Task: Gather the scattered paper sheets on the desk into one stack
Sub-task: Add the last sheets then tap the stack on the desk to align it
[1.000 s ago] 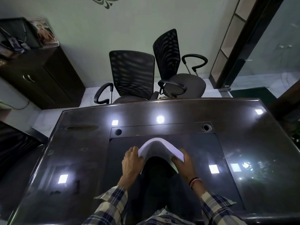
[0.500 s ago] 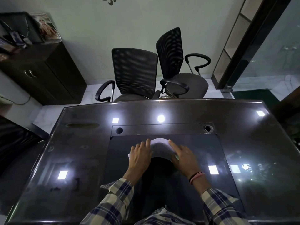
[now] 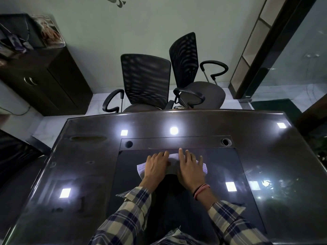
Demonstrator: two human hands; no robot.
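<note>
Both arms in long sleeves of a plaid shirt: cream ground crossed by navy and grey-blue checks, the left sleeve [image 3: 131, 207] ending in a loose, unbuttoned cuff that flares open at the wrist, the right sleeve [image 3: 228, 220] pushed a little further up the forearm. Right wrist carries a band of twisted threads [image 3: 200, 190], red and pink beside a dark strand, with a second thin thread lower down near the cuff edge. Left hand [image 3: 156, 167] and right hand [image 3: 190, 167] bare, no rings visible; shirt front shows the same check at the bottom edge of the view.
</note>
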